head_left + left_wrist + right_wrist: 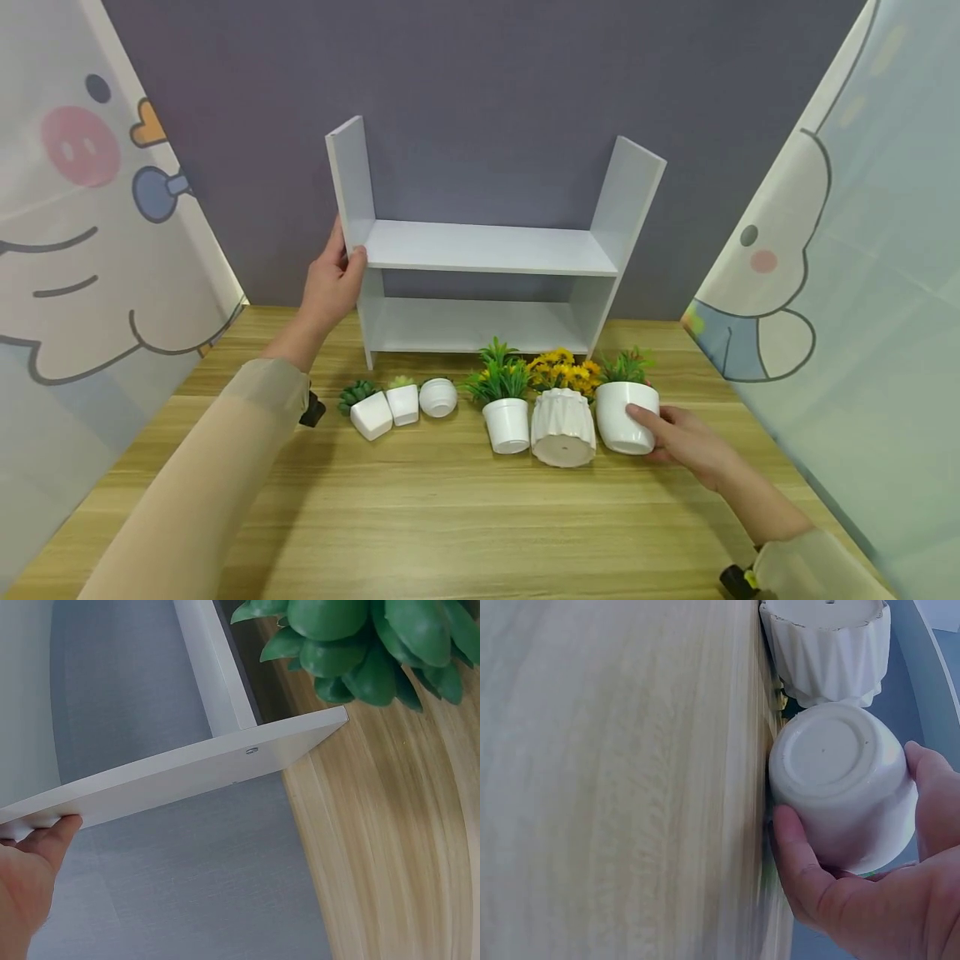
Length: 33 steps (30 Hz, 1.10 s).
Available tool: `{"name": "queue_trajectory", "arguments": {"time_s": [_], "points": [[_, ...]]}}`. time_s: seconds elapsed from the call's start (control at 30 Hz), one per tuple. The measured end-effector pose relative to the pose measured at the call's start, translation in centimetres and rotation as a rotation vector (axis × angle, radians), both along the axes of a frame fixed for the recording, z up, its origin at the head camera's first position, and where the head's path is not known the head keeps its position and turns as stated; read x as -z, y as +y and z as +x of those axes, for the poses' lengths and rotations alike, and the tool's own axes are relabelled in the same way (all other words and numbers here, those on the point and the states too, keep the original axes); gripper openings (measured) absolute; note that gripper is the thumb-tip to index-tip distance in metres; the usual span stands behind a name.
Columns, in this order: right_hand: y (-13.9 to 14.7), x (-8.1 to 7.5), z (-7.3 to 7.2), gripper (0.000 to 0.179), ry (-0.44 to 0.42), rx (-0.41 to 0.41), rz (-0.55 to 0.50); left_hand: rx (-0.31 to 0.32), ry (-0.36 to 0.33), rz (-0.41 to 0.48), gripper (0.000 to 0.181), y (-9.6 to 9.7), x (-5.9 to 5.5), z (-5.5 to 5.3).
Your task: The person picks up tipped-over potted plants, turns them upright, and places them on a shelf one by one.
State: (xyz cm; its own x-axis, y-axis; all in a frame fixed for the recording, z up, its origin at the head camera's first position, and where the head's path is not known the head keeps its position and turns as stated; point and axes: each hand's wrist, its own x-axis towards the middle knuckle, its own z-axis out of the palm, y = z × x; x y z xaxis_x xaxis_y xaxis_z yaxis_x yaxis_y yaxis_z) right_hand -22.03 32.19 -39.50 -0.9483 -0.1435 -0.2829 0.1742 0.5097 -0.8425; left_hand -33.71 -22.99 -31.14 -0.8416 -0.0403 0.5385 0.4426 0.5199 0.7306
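Observation:
My left hand grips the left side panel of a white two-tier shelf, its thumb at the front edge near the upper board. In the left wrist view, fingers lie against that panel's outer face. At the right, my right hand holds a smooth white potted plant, thumb on one side and fingers round the other. The right wrist view shows the base of this pot; its leaves are mostly hidden there. Beside it lies a ribbed white pot with yellow flowers, its base facing me.
Left of the flowers lies a white pot with a green plant. Farther left are small white pots: a dark succulent, a pale succulent and a round pot. A grey backdrop stands behind the shelf on the wooden table.

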Motion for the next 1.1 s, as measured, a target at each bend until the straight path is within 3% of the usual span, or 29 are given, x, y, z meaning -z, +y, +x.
{"name": "queue_trajectory", "arguments": {"time_s": [0.4,0.67,1.1], "points": [[-0.06,0.13,0.54,0.088,0.038,0.067,-0.009,-0.003,0.017,-0.003,0.07,-0.03,0.19,-0.22],[0.26,0.49,0.54,0.083,0.112,0.083,0.012,-0.008,0.008,-0.002,0.07,0.01,0.14,-0.11],[0.63,0.23,0.23,0.105,0.126,0.054,0.024,-0.016,0.019,-0.005,0.07,0.08,0.09,-0.02]]}}
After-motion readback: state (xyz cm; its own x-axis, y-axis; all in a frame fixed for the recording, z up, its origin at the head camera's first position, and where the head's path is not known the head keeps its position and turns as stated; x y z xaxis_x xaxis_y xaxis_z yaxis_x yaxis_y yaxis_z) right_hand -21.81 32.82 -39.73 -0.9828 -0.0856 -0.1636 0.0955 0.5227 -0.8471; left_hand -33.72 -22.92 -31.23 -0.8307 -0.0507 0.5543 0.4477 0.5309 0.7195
